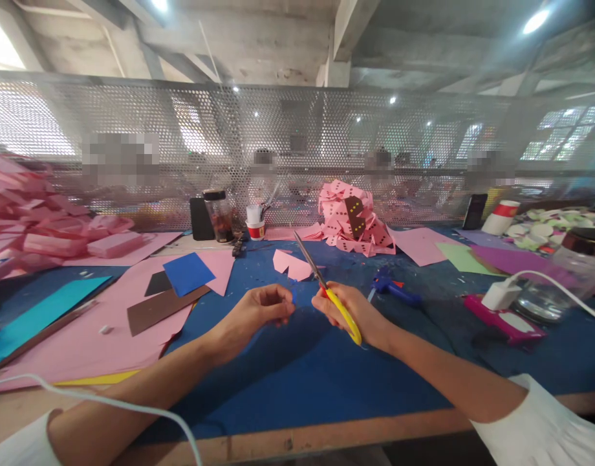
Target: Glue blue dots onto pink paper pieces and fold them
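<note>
My right hand (368,314) is closed round a pair of scissors (346,314) with yellow handles, whose metal blades point up and away from me. To its left, my left hand (261,314) pinches a tiny blue piece (294,294) between thumb and fingertips; it looks like paper, but most of it is hidden. Both hands are above the blue table mat (278,388), a short gap apart. Just beyond them lies a pink paper cutout (290,265) with a notch in its edge.
A blue glue gun (397,290) lies right of my hands, near a magenta power strip (506,320) with a white plug. Left are coloured sheets, including a blue square (188,270). Dotted pink pieces (341,213) are heaped before the perforated screen (297,129). A white cable (132,404) crosses my left arm.
</note>
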`<state>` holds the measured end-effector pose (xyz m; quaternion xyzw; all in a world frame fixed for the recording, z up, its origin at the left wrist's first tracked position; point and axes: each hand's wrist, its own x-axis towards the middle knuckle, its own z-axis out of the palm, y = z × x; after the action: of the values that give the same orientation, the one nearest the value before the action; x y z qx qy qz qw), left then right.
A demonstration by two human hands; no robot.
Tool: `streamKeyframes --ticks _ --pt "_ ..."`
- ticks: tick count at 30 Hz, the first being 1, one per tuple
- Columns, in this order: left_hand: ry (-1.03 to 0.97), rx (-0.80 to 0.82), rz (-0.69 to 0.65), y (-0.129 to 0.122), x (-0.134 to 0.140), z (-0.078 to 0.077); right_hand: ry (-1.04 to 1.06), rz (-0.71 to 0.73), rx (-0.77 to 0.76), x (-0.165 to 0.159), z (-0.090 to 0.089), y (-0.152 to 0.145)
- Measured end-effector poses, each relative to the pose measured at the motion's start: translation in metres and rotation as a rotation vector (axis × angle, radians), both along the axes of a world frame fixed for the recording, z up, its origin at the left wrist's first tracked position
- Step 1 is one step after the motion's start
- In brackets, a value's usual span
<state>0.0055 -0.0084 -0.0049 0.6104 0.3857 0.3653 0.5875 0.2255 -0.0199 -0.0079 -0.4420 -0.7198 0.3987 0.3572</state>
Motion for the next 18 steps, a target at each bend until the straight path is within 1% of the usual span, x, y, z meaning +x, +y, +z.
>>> streamKeyframes --ticks 4,8,10,13,18 --pt "-0.110 -0.040 0.016 0.002 -0.001 -0.001 -0.207 -0.042 0.160 0.003 -0.005 0.000" --pt "-0.154 -0.046 0.031 0.001 -0.002 0.000 -0.412 -0.106 0.286 0.005 -0.010 0.002" --pt "-0.165 -0.037 0.035 0.001 -0.002 0.002 -0.519 -0.137 0.332 0.004 -0.012 0.002" --pt "-0.176 -0.028 0.062 0.001 -0.002 0.004 -0.653 -0.147 0.383 0.004 -0.011 0.001" --pt "-0.209 -0.020 0.068 0.001 -0.003 0.005 -0.783 -0.159 0.427 0.004 -0.007 -0.001"
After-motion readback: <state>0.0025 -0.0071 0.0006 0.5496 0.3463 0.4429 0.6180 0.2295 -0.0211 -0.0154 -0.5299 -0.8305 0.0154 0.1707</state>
